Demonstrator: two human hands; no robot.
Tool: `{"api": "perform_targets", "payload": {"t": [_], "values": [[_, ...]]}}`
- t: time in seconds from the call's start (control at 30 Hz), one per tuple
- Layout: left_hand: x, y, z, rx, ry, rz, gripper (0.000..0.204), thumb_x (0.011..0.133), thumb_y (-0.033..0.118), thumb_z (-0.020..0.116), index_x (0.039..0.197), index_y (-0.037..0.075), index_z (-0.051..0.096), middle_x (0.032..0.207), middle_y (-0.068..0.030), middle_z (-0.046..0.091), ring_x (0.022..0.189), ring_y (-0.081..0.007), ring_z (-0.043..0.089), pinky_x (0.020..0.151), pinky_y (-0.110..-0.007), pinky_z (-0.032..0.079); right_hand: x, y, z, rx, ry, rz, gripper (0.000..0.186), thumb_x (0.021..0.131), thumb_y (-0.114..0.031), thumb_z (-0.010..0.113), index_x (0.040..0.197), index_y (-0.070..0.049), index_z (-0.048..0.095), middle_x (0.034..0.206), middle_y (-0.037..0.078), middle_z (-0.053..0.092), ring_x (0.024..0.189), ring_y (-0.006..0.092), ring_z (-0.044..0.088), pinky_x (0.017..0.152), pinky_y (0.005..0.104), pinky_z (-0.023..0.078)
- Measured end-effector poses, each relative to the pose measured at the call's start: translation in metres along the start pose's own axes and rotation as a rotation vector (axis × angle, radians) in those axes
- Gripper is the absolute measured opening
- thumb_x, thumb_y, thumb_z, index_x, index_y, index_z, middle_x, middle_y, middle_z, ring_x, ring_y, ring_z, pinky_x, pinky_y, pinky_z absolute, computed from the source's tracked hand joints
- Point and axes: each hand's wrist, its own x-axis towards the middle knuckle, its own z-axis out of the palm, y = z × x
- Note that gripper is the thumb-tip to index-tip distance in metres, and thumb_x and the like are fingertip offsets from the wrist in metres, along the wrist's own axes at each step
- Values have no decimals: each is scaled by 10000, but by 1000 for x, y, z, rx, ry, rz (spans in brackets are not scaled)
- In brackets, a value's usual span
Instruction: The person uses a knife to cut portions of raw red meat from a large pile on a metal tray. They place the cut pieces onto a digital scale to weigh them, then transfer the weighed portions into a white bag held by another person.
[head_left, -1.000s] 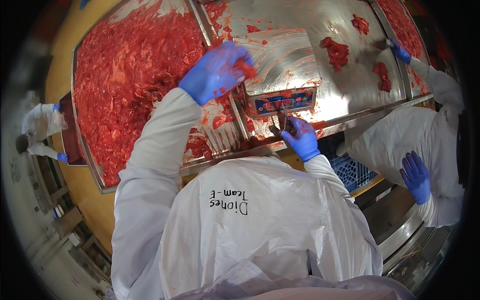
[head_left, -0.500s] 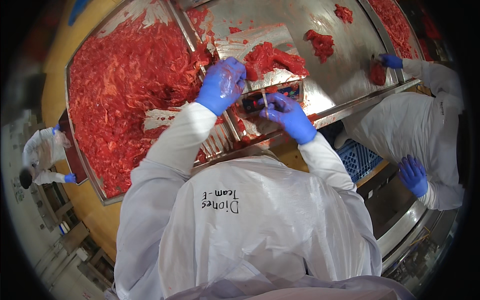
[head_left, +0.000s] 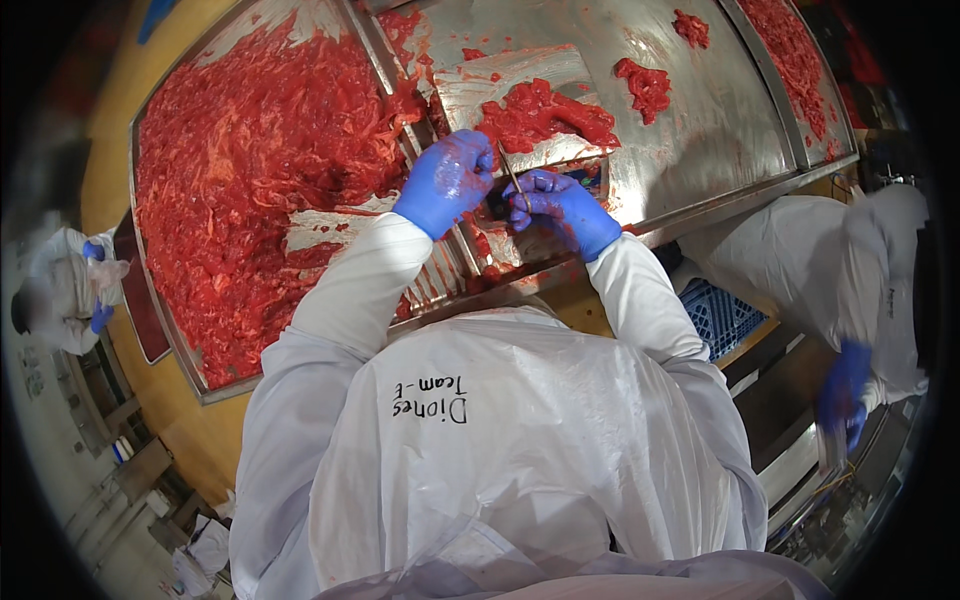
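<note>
Both my hands wear blue gloves and are close together over the near edge of a steel table. My right hand [head_left: 572, 216] pinches a slim metal tool [head_left: 514, 181], which slants up and left from its fingertips; its exact kind is unclear. My left hand [head_left: 446, 184] is curled closed beside the tool's tip, and whatever its fingers hold is hidden. Just beyond them, a red piece of raw meat [head_left: 545, 117] lies on a flat metal plate [head_left: 570, 66]. Under my right hand, a dark device [head_left: 598, 178] is mostly covered.
At left, a wide steel tray [head_left: 172, 358] holds a heap of shredded raw meat [head_left: 250, 180]. Smaller meat pieces [head_left: 643, 88] lie farther right on the steel table [head_left: 715, 120]. A co-worker [head_left: 770, 245] stands at right, near a blue crate [head_left: 722, 318]; another person [head_left: 75, 290] is at far left.
My right hand has shifted slightly left, and the tool now slants toward my left hand. The right co-worker's hand has left the table, and the dark red piece there is gone.
</note>
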Motion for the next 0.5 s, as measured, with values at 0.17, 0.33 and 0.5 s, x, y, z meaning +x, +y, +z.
{"api": "perform_targets", "payload": {"t": [0.17,0.33,0.5], "values": [[-3,-12,-14,-110,-15,-132,128,786,-8,662,869,39,577,749,-108,573,699,-222,620,646,-388,502,-32,-2,5,84,17,142,248,989,-171,703,1165,1,677,953,69,699,860,192,684,853,337,564],[-16,-3,-11,-37,-161,-58,97,793,27,670,858,40,599,796,-142,612,738,-305,634,691,-423,513,8,-13,11,175,-63,29,216,1022,-158,655,1170,-3,677,954,62,697,875,172,677,841,324,550],[-52,-91,-33,83,111,10,176,770,62,721,924,38,640,920,-153,653,965,-371,655,825,-472,532,-6,-3,10,-109,-119,142,250,983,-116,721,1200,0,678,992,56,716,907,151,683,882,289,548]]}}
